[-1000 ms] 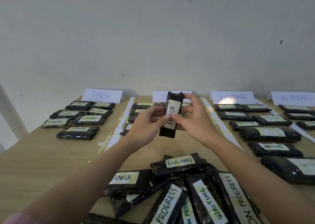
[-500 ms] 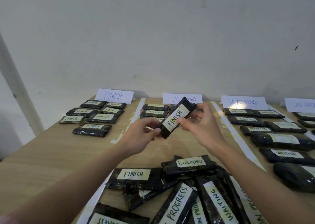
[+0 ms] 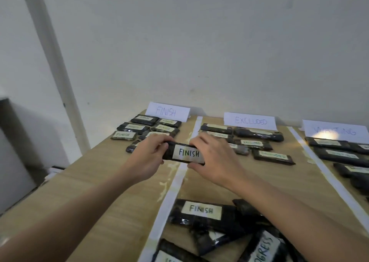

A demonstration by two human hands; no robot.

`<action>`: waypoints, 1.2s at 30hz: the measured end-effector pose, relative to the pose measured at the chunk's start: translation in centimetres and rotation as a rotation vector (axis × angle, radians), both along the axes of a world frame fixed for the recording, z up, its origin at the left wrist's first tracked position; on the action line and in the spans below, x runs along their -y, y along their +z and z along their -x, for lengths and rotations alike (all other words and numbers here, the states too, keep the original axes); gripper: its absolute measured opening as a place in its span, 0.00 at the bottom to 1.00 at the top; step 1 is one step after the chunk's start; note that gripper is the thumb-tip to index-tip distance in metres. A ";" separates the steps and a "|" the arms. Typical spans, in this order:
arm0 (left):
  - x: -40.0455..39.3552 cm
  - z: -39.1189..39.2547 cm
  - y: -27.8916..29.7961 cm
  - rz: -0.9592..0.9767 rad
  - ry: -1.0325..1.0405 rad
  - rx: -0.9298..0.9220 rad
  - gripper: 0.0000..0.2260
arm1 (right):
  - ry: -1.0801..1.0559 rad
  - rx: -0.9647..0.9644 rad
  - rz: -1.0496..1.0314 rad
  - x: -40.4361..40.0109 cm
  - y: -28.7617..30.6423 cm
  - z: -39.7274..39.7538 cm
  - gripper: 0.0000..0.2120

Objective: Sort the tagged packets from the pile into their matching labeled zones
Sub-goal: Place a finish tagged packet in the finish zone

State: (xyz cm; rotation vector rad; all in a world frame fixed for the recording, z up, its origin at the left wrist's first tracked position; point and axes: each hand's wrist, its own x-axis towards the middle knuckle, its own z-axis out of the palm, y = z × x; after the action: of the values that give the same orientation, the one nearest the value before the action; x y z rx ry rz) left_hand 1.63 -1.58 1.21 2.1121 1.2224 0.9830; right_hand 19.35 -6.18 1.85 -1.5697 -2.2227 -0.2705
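A black packet tagged FINISH (image 3: 185, 154) lies level in the air above the table, held at both ends. My left hand (image 3: 148, 158) grips its left end and my right hand (image 3: 215, 160) grips its right end. It hovers over the white tape line (image 3: 175, 184), just in front of the FINISH zone, where several tagged packets (image 3: 151, 127) lie below the FINISH sign (image 3: 166, 111). The pile (image 3: 219, 229) of black tagged packets sits near me, a FINISH packet (image 3: 201, 212) on top at its left.
The EXCLUDED sign (image 3: 250, 121) stands mid-table with several packets (image 3: 257, 142) in front of it. The WAITING sign (image 3: 335, 131) and its packets (image 3: 339, 152) are at the right. The wooden table's left edge (image 3: 60, 174) drops off beside a grey box and a white pole.
The packet turned from upright through a slant to level and moved left toward the FINISH zone. Both hands kept hold. My view swung left.
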 end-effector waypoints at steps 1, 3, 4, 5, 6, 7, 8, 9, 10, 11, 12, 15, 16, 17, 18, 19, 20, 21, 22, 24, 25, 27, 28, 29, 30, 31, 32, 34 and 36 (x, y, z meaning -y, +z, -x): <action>-0.4 1.1 -0.3 0.004 0.019 0.001 0.12 | 0.027 0.007 0.008 -0.6 -0.2 1.2 0.21; -1.1 3.3 -0.8 0.020 0.058 0.012 0.12 | 0.066 0.008 0.032 -1.8 -0.5 3.4 0.19; -1.4 4.5 -1.0 0.022 0.084 0.011 0.12 | 0.083 0.014 0.041 -2.5 -0.7 4.5 0.19; -1.8 5.7 -1.2 0.017 0.115 0.002 0.11 | 0.099 0.028 0.048 -3.3 -0.8 5.5 0.19; -2.0 6.9 -1.4 0.016 0.152 -0.019 0.11 | 0.112 0.041 0.055 -4.1 -1.0 6.5 0.18; -2.2 8.1 -1.7 0.022 0.188 -0.046 0.12 | 0.123 0.047 0.062 -5.0 -1.2 7.5 0.18; -2.5 9.4 -2.1 0.029 0.220 -0.086 0.13 | 0.126 0.049 0.069 -5.9 -1.4 8.5 0.17; -2.7 10.7 -2.5 0.020 0.244 -0.148 0.15 | 0.126 0.046 0.078 -6.9 -1.6 9.4 0.16; -2.9 12.0 -3.1 0.006 0.259 -0.242 0.16 | 0.123 0.035 0.090 -8.0 -1.8 10.3 0.16; -3.1 13.3 -3.7 -0.007 0.261 -0.348 0.18 | 0.116 0.014 0.105 -8.9 -2.0 11.3 0.16; -3.2 14.4 -4.3 -0.007 0.255 -0.457 0.20 | 0.107 -0.014 0.126 -9.9 -2.3 12.3 0.16; -3.2 16.7 -5.5 -0.030 0.192 -0.655 0.35 | 0.097 -0.095 0.193 -12.4 -3.0 15.4 0.17; -3.2 17.1 -5.7 -0.035 0.179 -0.675 0.37 | 0.103 -0.118 0.212 -13.1 -3.2 16.4 0.17; -3.2 17.5 -6.0 -0.039 0.172 -0.675 0.38 | 0.110 -0.136 0.225 -13.7 -3.4 17.5 0.17; -3.2 17.5 -6.2 -0.051 0.169 -0.662 0.38 | 0.117 -0.148 0.233 -14.2 -3.5 18.2 0.17; -3.2 17.5 -6.5 -0.069 0.173 -0.646 0.37 | 0.124 -0.159 0.239 -14.6 -3.6 18.9 0.17; -3.2 17.5 -6.7 -0.085 0.187 -0.635 0.36 | 0.129 -0.168 0.244 -15.1 -3.8 19.7 0.18; -3.2 17.5 -7.0 -0.100 0.199 -0.623 0.36 | 0.130 -0.177 0.245 -15.5 -4.0 20.3 0.18; -3.3 17.6 -7.2 -0.110 0.207 -0.612 0.35 | 0.127 -0.186 0.247 -15.9 -4.2 20.8 0.18; -3.4 17.6 -7.5 -0.114 0.210 -0.594 0.34 | 0.111 -0.188 0.247 -16.5 -4.6 21.5 0.17; -3.5 17.7 -7.6 -0.113 0.209 -0.586 0.34 | 0.101 -0.178 0.246 -16.7 -4.9 21.7 0.17; -3.6 17.8 -7.6 -0.113 0.209 -0.574 0.34 | 0.091 -0.159 0.250 -16.9 -5.3 21.7 0.17; -3.6 17.8 -7.6 -0.114 0.208 -0.574 0.34 | 0.089 -0.153 0.250 -17.0 -5.4 21.7 0.18; -3.5 17.7 -7.6 -0.114 0.208 -0.577 0.33 | 0.090 -0.145 0.246 -16.9 -5.4 21.6 0.19; -3.5 17.7 -7.5 -0.112 0.210 -0.583 0.33 | 0.091 -0.133 0.238 -16.8 -5.3 21.4 0.20; -3.5 17.6 -7.5 -0.115 0.213 -0.589 0.33 | 0.095 -0.122 0.227 -16.6 -5.1 21.2 0.21; -3.4 17.5 -7.3 -0.126 0.212 -0.594 0.32 | 0.102 -0.116 0.218 -16.2 -4.8 20.8 0.21; -3.1 17.2 -6.8 -0.154 0.192 -0.636 0.29 | 0.127 -0.119 0.214 -15.3 -3.9 19.4 0.21; -2.8 16.3 -6.1 -0.176 0.155 -0.683 0.27 | 0.161 -0.117 0.220 -13.9 -2.8 17.3 0.19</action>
State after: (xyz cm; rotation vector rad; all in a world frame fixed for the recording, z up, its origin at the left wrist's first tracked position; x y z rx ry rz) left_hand -14.63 1.20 -4.89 2.6373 1.6828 0.4321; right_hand 2.01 7.74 -0.92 -1.4594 -2.3323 0.1132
